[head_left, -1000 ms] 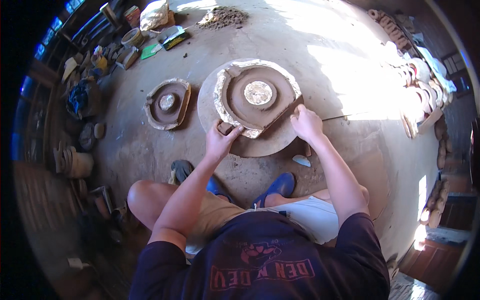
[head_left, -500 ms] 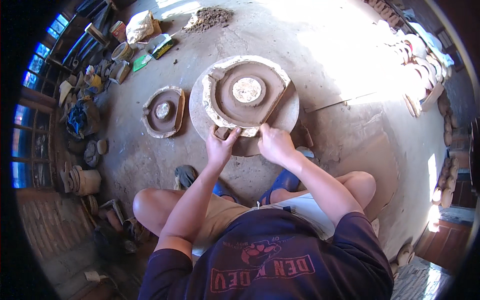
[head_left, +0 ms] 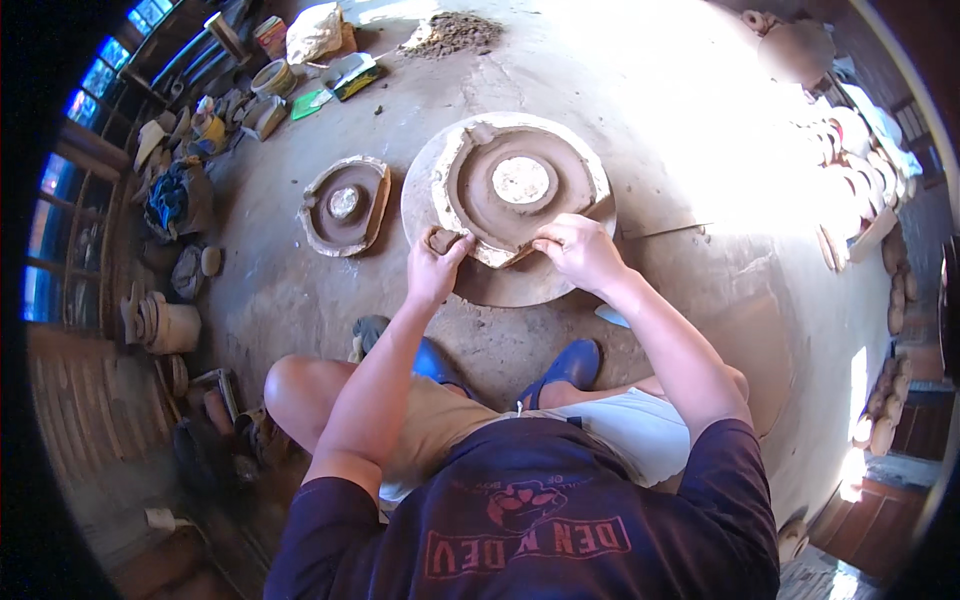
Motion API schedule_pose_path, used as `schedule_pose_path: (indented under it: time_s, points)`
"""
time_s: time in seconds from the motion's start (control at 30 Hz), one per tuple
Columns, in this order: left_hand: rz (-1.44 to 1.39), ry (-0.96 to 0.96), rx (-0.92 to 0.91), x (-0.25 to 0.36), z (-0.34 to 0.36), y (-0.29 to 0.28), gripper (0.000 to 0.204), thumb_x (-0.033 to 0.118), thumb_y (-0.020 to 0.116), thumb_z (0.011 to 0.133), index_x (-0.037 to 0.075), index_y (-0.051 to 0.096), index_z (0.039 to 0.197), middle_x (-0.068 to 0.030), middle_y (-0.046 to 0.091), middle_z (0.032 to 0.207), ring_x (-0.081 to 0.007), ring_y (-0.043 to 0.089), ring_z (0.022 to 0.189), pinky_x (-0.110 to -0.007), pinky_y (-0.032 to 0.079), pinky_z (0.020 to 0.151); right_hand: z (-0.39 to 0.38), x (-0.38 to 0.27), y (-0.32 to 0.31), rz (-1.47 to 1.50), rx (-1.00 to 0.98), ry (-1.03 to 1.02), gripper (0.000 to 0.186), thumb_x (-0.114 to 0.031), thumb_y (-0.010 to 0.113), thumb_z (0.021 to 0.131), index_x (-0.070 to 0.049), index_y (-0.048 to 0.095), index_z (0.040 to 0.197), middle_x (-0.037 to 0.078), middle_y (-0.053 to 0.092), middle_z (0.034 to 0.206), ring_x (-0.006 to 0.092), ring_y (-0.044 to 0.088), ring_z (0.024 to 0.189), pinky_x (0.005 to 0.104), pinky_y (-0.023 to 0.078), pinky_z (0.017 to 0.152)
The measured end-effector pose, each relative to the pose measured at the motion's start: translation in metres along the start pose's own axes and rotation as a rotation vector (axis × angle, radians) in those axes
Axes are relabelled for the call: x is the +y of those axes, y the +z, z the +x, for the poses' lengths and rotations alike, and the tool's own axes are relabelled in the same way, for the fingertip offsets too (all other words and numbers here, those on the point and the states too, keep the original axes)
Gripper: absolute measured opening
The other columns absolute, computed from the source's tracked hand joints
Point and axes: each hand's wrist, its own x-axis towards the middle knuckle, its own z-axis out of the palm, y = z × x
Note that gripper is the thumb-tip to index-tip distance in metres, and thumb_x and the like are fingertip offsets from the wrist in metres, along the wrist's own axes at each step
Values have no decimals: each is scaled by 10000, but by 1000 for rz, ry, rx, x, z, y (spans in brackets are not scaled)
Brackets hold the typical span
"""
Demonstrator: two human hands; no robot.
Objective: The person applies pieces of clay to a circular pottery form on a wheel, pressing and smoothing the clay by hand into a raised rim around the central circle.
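In front of me a round disc [head_left: 415, 200] carries a thick, off-white plaster mould [head_left: 450, 170] with one straight side. Brown clay [head_left: 478, 200] lines its inside, forming a ring around a pale round centre [head_left: 521, 181]. My left hand [head_left: 432, 270] is closed around a small brown lump of clay [head_left: 443, 240], its thumb against the mould's near-left rim. At the near-right, my right hand [head_left: 585, 255] has its fingers pinched at the straight edge; what lies between them, if anything, is hidden.
A smaller clay-lined mould [head_left: 335, 228] lies on the floor to the left. Crumbled clay [head_left: 455, 36] is heaped at the far side. Tubs and a white sack [head_left: 314, 32] stand far left. Stacked pale curved pieces [head_left: 860, 150] line the right. My blue shoes [head_left: 572, 365] are near the disc.
The mould has turned clockwise on the disc. My right hand has shifted right along the straight edge, while the left stays by the near rim. The whole view has shifted slightly.
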Motion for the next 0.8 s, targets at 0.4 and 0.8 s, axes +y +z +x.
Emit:
schedule_pose_path:
  time_s: [0.4, 0.8]
  points:
    - [-135, 16, 19, -13, 9, -5, 518, 394, 956, 842, -18, 763, 1089, -115, 818, 968, -164, 740, 865, -366, 582, 824, 38, 21, 17, -319, -245, -330, 119, -149, 702, 908, -78, 720, 815, 112, 670, 904, 321, 693, 965, 455, 586, 850]
    - [-174, 78, 17, -24, 25, -15, 476, 392, 951, 845, -6, 755, 1017, -86, 800, 918, -142, 714, 845, -353, 571, 804, 30, 20, -7, -495, -247, -255, 221, -287, 765, 927, -117, 770, 786, 65, 691, 901, 271, 663, 998, 446, 571, 839]
